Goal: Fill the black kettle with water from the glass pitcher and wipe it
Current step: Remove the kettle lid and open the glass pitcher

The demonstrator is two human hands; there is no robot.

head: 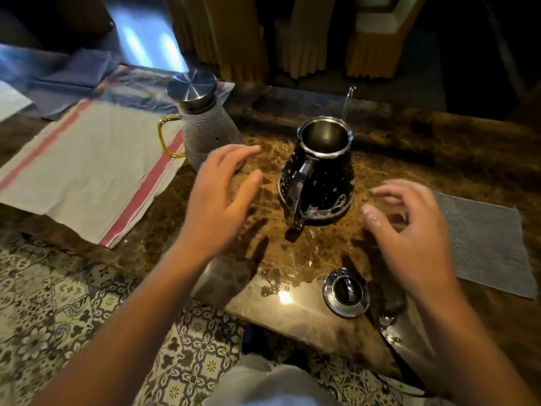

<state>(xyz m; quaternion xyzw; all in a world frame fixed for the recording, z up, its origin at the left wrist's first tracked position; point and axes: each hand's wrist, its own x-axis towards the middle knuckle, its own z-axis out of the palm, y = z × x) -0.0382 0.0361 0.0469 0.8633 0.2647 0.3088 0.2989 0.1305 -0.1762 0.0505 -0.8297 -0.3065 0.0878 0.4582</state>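
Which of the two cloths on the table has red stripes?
The large white cloth spread beside the glass pitcher, on the person's left. The smaller cloth on the right is plain grey, with no stripes.

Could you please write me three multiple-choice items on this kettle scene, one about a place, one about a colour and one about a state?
1. Where does the kettle lid lie?
A. On the kettle
B. On the table near its front edge, apart from the kettle
C. On the grey cloth

2. What colour is the glass pitcher's handle?
A. Gold
B. Black
C. Red

3. What state is the black kettle in?
A. Lidded and dry
B. Tipped on its side
C. Upright, open on top, with drops on its outside

Answers:
1 B: the lid rests on the marble table, nearer the camera than the kettle, and left of the grey cloth.
2 A: the looped handle shines gold against the striped towel.
3 C: its open mouth shows and drops speckle its body; the left hand and right hand hover beside it, holding nothing.
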